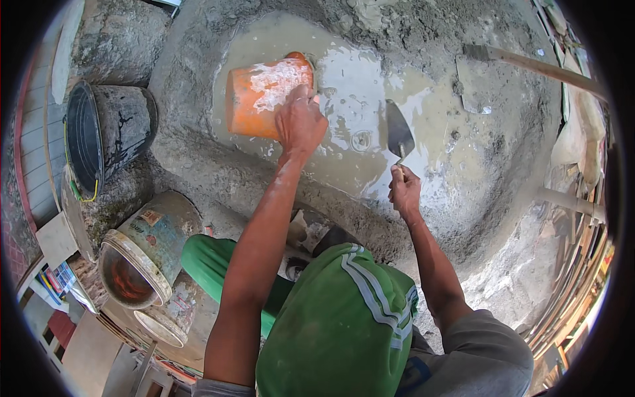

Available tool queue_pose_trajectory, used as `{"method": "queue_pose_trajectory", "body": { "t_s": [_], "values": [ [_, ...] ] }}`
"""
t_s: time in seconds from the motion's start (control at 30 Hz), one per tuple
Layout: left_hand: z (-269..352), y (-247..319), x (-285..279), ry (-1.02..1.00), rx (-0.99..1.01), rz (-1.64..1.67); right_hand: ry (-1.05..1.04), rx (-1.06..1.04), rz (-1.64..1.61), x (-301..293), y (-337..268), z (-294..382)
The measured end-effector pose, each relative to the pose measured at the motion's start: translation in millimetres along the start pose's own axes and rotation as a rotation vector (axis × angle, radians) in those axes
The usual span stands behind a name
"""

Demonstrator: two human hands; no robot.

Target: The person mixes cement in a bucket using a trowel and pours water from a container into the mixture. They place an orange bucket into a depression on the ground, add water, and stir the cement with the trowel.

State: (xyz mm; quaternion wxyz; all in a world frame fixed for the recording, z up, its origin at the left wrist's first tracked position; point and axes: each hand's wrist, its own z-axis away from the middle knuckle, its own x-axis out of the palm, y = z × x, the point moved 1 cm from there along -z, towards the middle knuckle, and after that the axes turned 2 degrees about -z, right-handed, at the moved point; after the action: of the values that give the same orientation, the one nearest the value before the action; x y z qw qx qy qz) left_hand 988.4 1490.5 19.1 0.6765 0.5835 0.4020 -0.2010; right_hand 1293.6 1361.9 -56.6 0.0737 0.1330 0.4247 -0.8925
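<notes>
My left hand (301, 119) grips the edge of an orange plastic bucket (248, 106), which lies tipped on its side in a pool of cloudy water (287, 34). Whitish residue coats part of the bucket. In my right hand (406, 192) is the handle of a pointed mason's trowel (399, 128). Its dark blade reaches out over the pool, to the right of the bucket. Around the water runs a raised bank of wet grey mortar mix (516, 144). The bucket's inside is hidden from view.
A wooden-handled hoe (545, 67) rests in the mix at upper right. To the left, a black bucket (126, 119) with a yellow handle and a stained pail (168, 233) lie tilted, with another pail (173, 317) below. Wooden strips (570, 307) are stacked at right.
</notes>
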Motion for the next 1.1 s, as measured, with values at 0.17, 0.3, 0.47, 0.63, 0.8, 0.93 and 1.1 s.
{"method": "queue_pose_trajectory", "body": {
  "t_s": [0.17,0.3,0.47,0.63,0.8,0.93,1.1],
  "values": [
    [-20.6,-76.8,-70.7,0.100,-0.199,0.302,0.146,0.079,-0.072,-16.4,20.0,-11.6],
    [-26.8,-137.9,-119.2,0.100,-0.281,0.609,0.045,0.125,-0.108,31.9,16.9,-7.1],
    [-18.3,-156.1,-121.6,0.061,-0.352,0.754,-0.310,-0.260,0.141,116.5,-38.9,3.8],
    [-22.6,-160.6,-125.4,-0.062,-0.361,0.700,-0.442,-0.774,0.835,186.9,-167.4,-5.3],
    [-52.4,-145.6,-99.5,-0.176,-0.330,0.572,-0.407,-1.084,1.031,246.7,-197.5,-78.1],
    [-73.6,-172.2,-113.9,-0.161,-0.353,0.659,-0.568,-0.879,1.082,271.5,-175.2,-54.4],
    [-76.4,-190.6,-142.0,-0.141,-0.414,0.685,-0.814,-0.726,1.006,265.3,-208.8,-8.0]
  ]
}}
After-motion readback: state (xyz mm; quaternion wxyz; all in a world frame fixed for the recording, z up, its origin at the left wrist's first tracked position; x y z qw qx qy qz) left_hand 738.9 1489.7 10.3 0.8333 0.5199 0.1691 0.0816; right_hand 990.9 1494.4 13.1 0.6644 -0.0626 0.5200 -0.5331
